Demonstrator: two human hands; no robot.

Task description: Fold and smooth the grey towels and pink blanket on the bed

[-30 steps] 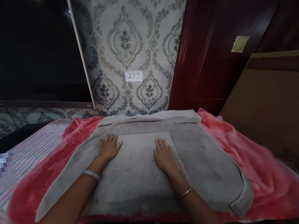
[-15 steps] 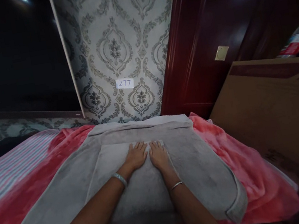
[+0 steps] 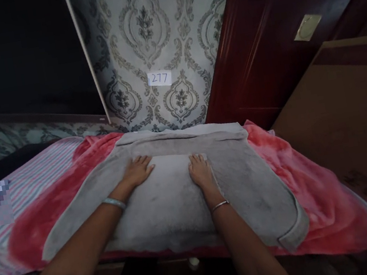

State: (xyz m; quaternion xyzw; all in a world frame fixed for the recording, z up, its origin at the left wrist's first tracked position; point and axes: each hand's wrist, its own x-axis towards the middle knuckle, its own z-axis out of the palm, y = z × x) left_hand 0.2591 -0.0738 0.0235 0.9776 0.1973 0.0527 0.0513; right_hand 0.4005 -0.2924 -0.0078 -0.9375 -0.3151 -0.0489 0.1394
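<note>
A striped sheet meets a fuzzy red blanket beneath a grey plush cloth. On the cloth, the left hand rests flat, fingers spread, gripping nothing; a wall label reads "277"; the right hand lies flat, fingers closer together, gripping nothing. Far right, a cardboard box, contents hidden.
</note>
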